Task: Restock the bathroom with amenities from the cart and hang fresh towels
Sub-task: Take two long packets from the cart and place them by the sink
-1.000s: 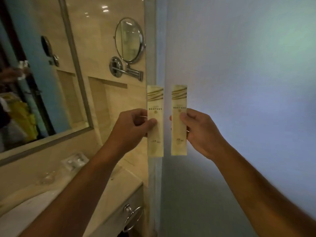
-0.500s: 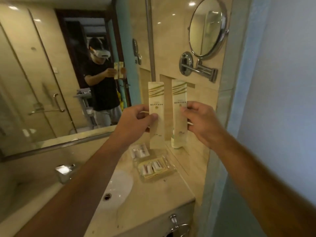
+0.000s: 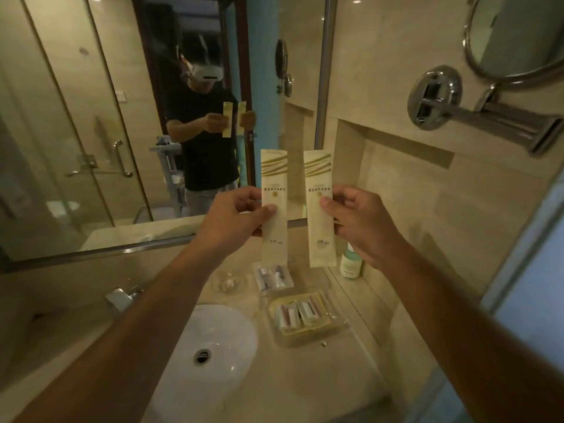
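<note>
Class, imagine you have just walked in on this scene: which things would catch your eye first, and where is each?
First, two tall cream packets held upright side by side at the centre: the left hand pinches the left packet, the right hand the right packet. Below lie the white sink and a clear tray of small amenities on the counter.

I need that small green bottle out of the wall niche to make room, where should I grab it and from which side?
Grip the green bottle round its upright body, reaching in from the front, over the counter. It stands in the open-fronted niche, walls close behind and beside. The right hand, nearest, first needs to put down its sachet.
</note>
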The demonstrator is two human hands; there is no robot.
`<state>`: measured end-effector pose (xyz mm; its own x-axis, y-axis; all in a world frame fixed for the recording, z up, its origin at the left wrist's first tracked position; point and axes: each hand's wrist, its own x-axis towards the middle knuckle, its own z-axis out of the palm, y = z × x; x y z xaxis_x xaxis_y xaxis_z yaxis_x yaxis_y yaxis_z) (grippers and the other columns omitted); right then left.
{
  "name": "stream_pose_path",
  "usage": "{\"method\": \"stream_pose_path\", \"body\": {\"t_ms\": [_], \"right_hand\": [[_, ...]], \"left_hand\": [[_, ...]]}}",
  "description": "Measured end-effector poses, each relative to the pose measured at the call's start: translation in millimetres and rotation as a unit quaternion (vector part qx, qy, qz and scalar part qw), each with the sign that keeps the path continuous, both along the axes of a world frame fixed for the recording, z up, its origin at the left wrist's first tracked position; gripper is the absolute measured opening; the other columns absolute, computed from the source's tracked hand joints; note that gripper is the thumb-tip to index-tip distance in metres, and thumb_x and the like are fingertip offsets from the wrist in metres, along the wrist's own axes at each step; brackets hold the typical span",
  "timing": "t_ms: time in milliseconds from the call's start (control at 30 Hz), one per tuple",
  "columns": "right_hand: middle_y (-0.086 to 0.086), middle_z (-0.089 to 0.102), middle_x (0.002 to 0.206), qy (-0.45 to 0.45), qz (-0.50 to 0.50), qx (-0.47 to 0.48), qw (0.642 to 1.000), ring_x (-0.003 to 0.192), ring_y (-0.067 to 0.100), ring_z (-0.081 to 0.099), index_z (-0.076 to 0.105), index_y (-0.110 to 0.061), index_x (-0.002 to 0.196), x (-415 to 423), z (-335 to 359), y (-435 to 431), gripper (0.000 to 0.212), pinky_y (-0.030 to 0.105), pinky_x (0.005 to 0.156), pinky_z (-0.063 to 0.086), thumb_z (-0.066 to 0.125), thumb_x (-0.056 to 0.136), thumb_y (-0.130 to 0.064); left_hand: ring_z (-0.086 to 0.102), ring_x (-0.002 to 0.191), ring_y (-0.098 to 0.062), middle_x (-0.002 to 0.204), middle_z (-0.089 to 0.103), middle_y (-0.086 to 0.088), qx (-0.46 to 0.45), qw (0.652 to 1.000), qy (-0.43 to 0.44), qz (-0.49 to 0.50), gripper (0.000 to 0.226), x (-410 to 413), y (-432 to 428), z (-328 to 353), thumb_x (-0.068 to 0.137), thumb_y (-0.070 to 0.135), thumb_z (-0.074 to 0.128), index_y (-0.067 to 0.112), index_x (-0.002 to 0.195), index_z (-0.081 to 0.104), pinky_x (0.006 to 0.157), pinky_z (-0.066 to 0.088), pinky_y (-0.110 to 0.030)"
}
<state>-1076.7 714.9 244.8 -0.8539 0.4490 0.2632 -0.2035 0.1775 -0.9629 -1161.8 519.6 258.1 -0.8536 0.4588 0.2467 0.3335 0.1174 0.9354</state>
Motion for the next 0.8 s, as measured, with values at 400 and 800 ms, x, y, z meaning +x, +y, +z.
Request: {"method": "stream_pose_path", "body": {"t_ms": [400, 800], "right_hand": [[0.005, 0.076, 0.102, -0.037, -0.030, -0.006, 0.999, 0.097, 0.021, 0.075, 0.072, -0.017, 0.103, -122.4, -24.5, -4.7, 0.013, 0.049, 0.088, 0.061, 0.064, 0.098, -0.008], [0.003, 0.076, 0.100, -0.085, -0.031, -0.036, 0.995, 0.093, 0.019, 0.074, 0.071, -0.014, 0.106, -198.2, -77.0, 43.7, 0.013, 0.037, 0.079, 0.063, 0.065, 0.097, -0.008]], "left_hand": [[0.076, 0.086, -0.016, 0.087, 0.078, 0.001, -0.003, 0.998, -0.036, -0.059, 0.015, -138.1, 11.2, -27.5, 0.088, 0.012, 0.074, 0.008, 0.101, 0.067, 0.074, 0.064, -0.036], [0.076, 0.086, -0.018, 0.095, 0.077, -0.006, -0.038, 0.996, -0.068, -0.044, 0.022, -206.7, 57.9, -76.7, 0.089, 0.013, 0.073, 0.002, 0.106, 0.066, 0.076, 0.063, -0.037]]}}
